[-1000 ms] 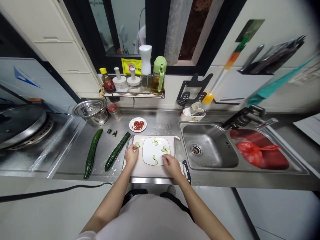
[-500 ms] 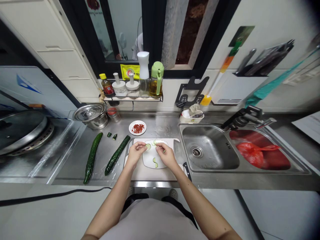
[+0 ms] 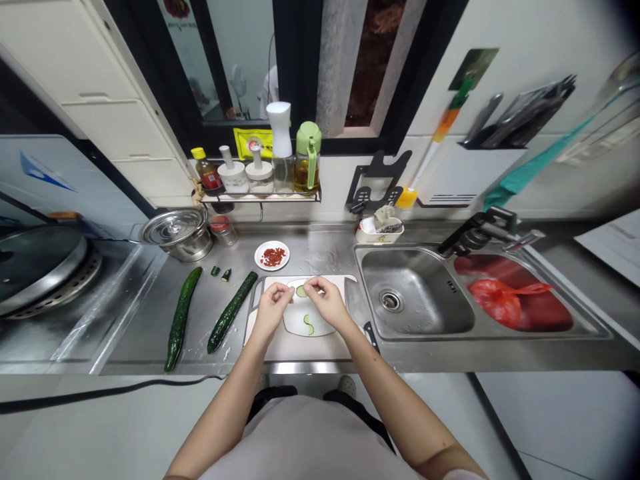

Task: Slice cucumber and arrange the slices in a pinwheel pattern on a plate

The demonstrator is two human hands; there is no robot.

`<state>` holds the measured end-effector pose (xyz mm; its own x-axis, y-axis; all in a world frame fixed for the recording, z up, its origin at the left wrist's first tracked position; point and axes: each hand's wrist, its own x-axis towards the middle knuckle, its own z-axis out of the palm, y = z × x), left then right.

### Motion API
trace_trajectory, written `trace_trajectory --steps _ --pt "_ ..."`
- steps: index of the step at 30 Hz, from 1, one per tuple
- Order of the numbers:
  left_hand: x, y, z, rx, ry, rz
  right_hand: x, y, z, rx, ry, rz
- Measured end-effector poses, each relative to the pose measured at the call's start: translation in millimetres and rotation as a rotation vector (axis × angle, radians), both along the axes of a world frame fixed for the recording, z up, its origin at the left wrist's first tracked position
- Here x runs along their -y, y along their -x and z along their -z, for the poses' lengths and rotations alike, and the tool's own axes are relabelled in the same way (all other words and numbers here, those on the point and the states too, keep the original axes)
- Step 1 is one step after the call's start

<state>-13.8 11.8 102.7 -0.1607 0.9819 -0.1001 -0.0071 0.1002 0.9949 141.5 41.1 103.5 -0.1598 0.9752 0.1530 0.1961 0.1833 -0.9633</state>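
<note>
A white plate (image 3: 296,325) rests on the cutting board (image 3: 280,349) in front of me. Curved pieces of cucumber slice (image 3: 309,325) form an S shape on its near part. Between my hands, over the far part, shows a pale green cucumber slice (image 3: 301,291). My right hand (image 3: 326,305) pinches at this slice's right edge. Close by its left edge, the fingers of my left hand (image 3: 273,309) are pressed together; whatever they hold is hidden. Left of the board lie a whole cucumber (image 3: 183,320) and another with its end cut off (image 3: 233,312).
A knife (image 3: 371,337) lies at the board's right edge, beside the sink (image 3: 420,300). Behind the board is a small plate of chopped red pieces (image 3: 272,256). Cucumber ends (image 3: 227,275), a steel pot (image 3: 180,235) and a seasoning rack (image 3: 265,197) stand further back.
My right hand has moved left toward my left hand. The cucumber slice that was at my left fingertips is now at my right fingertips. The whole view has shifted slightly.
</note>
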Motion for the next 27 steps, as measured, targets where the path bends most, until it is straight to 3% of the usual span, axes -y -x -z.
trace_trajectory --steps 6,13,18,27 --pt "2 -4 -7.7 0.08 0.157 0.161 0 -4 -1.7 0.081 -0.136 0.025" --pt "-9 -5 -15.4 0.315 0.277 0.183 -2 -9 -7.6 0.186 -0.322 -0.068" --pt "-13 -6 -15.1 0.346 0.257 0.173 -4 -15 -7.2 0.252 -0.35 -0.097" --pt "-13 -14 -21.0 0.193 0.123 0.114 -5 -15 -7.5 0.239 -0.336 -0.058"
